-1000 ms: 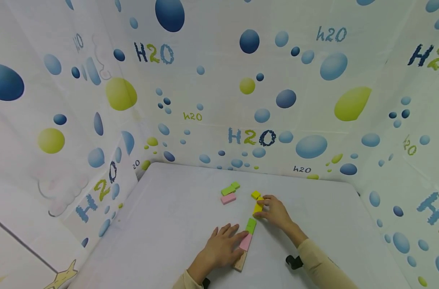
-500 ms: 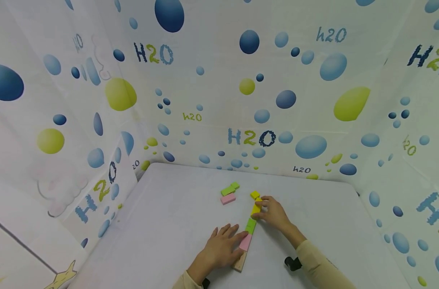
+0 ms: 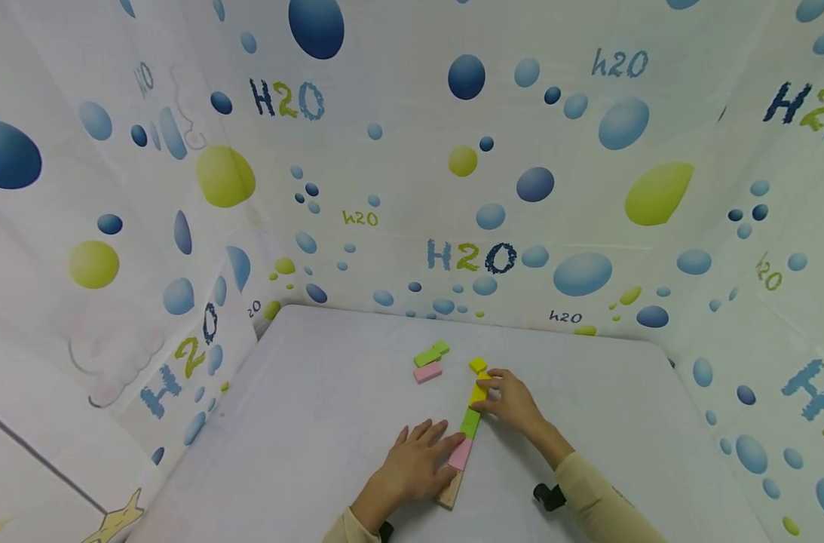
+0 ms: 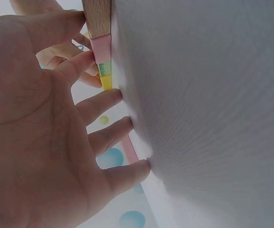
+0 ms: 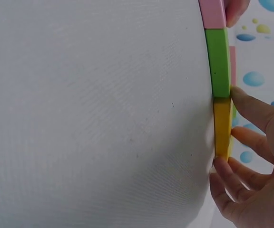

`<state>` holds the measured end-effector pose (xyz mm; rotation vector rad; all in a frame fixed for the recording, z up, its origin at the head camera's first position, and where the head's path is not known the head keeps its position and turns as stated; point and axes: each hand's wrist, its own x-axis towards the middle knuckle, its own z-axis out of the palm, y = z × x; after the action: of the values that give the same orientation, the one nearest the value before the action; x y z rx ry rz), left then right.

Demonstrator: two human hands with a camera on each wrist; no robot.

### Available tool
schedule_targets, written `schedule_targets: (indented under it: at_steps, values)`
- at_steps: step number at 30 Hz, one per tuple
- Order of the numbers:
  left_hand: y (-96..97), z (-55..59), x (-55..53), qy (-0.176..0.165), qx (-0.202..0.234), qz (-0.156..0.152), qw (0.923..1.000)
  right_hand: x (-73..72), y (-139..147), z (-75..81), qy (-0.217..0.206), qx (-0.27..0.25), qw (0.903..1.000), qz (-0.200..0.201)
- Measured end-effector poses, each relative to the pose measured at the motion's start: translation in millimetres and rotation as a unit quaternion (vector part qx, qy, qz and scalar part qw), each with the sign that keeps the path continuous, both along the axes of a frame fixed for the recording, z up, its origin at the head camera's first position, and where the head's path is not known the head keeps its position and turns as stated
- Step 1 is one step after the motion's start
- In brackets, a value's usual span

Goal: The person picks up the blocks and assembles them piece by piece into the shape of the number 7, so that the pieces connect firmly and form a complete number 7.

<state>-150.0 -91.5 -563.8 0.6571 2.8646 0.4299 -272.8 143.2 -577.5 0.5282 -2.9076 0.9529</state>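
A line of blocks runs away from me on the table: a plain wooden block (image 3: 450, 494), a pink block (image 3: 460, 455), a green block (image 3: 470, 424) and a yellow block (image 3: 477, 394). My right hand (image 3: 513, 403) pinches the yellow block, thumb by its near end and fingers toward its far end. In the right wrist view the yellow block (image 5: 222, 127) meets the green block (image 5: 218, 64) end to end. With fingers spread, my left hand (image 3: 415, 464) steadies the line; in the left wrist view its thumb touches the wooden block (image 4: 98, 19) and its index finger the pink block (image 4: 102, 49).
Just beyond the line sits a small yellow block (image 3: 478, 364). Farther left lie a green block (image 3: 426, 357), a smaller green block (image 3: 441, 347) and a pink block (image 3: 428, 372). A bubble-printed curtain (image 3: 398, 166) surrounds the white table (image 3: 303, 422).
My right hand has slid the yellow block toward me and slightly left, closing the gap to the green block. The small yellow block shifted slightly left. My left hand stays in place.
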Motion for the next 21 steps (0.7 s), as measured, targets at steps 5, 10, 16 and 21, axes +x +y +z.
schedule_targets:
  at_steps: [5, 10, 16, 21]
  values:
    - [-0.6, 0.3, 0.1, 0.003, 0.005, -0.004, 1.0000, 0.0, 0.6, -1.5, 0.008, 0.004, 0.9999, 0.005]
    - [-0.3, -1.0, 0.0, 0.003, 0.002, -0.003, 1.0000, 0.8, 1.3, -2.6, 0.014, 0.003, 0.9998, 0.013]
    - [-0.8, 1.0, 1.5, 0.007, 0.004, -0.005, 1.0000, 1.6, 1.0, -2.9, 0.012, 0.006, 0.9998, 0.013]
    - [-0.4, 2.3, 1.9, -0.001, 0.000, 0.001, 1.0000, 2.3, 0.5, -2.4, 0.011, 0.003, 0.9999, 0.013]
